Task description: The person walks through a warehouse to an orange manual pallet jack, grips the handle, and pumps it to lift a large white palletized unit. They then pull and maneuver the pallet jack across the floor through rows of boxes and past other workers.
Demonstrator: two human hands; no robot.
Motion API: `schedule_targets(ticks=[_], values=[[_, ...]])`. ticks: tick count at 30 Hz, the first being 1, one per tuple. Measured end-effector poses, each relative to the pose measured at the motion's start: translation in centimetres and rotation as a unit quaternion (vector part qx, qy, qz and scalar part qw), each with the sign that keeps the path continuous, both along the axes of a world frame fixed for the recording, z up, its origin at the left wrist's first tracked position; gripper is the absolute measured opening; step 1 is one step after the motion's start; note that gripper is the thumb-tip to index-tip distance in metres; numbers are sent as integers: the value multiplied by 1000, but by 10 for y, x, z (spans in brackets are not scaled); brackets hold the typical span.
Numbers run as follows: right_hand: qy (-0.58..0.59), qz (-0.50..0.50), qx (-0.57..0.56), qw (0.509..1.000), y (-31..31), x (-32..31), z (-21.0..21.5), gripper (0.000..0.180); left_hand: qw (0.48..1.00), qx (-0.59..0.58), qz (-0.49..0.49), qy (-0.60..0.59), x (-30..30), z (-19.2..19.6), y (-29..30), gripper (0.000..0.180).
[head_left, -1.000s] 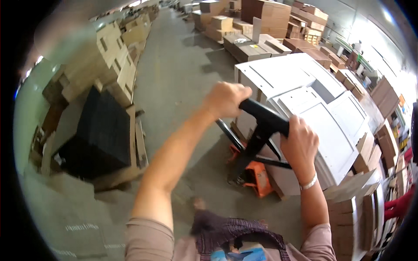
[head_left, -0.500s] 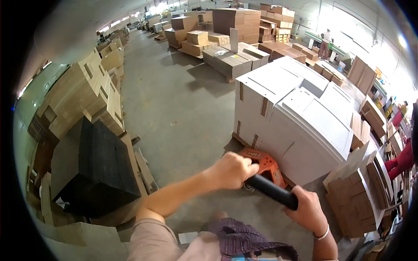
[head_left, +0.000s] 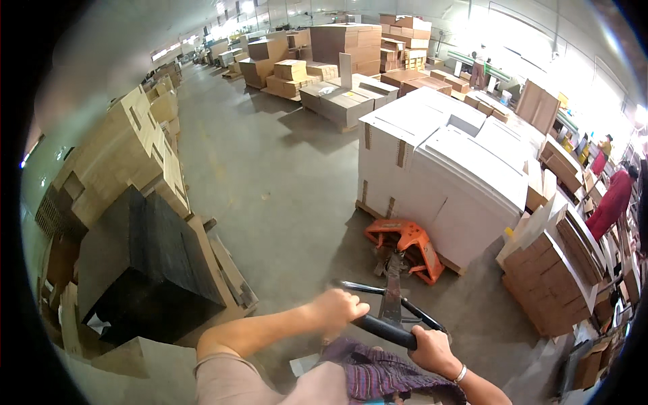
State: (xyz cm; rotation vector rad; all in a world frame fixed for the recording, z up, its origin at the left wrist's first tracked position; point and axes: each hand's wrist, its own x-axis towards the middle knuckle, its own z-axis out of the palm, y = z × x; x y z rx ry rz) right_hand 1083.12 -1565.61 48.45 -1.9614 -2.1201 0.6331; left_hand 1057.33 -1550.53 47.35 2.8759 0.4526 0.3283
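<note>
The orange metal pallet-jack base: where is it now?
In the head view, the orange metal base is right of centre, at the foot of the white boxy stack, beyond the black bar handle.

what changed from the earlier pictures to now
The black rounded handle has come down and closer, and the orange metal pallet jack shows more fully. The left hand and right hand stay on the handle; the white boxy stack still stands beyond the jack.

Left hand (head_left: 339, 308) (a little blurred) seems curled, forearm (head_left: 273, 327) slanting up; right hand (head_left: 433, 349) curls lower.
</note>
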Motion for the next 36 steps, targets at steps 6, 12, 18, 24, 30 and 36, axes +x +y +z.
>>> schedule_targets(ticks=[6, 12, 18, 24, 30, 36], values=[[52, -28, -8, 998, -1, -44, -15, 19, 998, 7, -50, 44, -30, 6, 19, 11], [103, -50, -14, 993, 46, -56, 35, 20, 998, 0, -62, 3, -35, 43, 80, 12], [97, -78, 0, 992, 121, -25, 84, 17, 997, 11, -44, -54, 15, 81, 161, 19], [55, -132, 39, 989, 170, -6, 101, 22, 978, 64, -72, -187, 49, 86, 226, 24], [79, -160, 72, 981, 204, -39, 98, 26, 980, 66, -78, -173, 39, 91, 276, 21], [51, -175, 74, 981, 196, -55, 98, 25, 976, 71, -65, -194, 26, 87, 263, 18]])
